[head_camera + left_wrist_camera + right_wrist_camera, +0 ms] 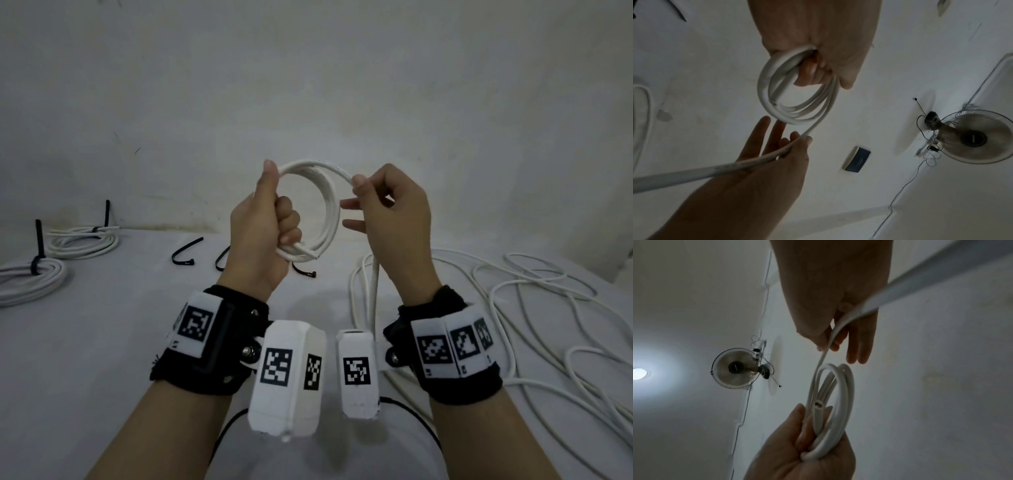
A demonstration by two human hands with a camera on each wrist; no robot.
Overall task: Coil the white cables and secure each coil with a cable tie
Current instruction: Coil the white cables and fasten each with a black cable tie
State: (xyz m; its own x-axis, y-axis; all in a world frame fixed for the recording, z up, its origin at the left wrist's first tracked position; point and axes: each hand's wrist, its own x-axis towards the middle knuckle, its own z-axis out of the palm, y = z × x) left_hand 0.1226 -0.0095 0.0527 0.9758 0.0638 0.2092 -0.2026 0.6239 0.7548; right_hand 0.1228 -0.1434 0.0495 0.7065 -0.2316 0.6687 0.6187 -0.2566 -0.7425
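Centre frame: your left hand (pixel 265 229) grips the white coil (pixel 317 212); your right hand (pixel 390 212) pinches the feeding cable (pixel 375 284) at the coil's right rim, the free length dropping lower right toward the counter (pixel 102 325).

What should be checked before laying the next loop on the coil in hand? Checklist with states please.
1. Left hand grips the coil firmly, loops bunched together: ok.
2. Right hand pinches the feeding cable between thumb and finger: ok.
3. Cut end of the cable tucked at the left hand's grip, not sprung loose: ok.
4. Loose cable on the table free of knots: cannot tell, it lies in overlapping loops.
5. Spare cable tie on the table within reach: ok.
6. Remaining length to wind: cannot tell.
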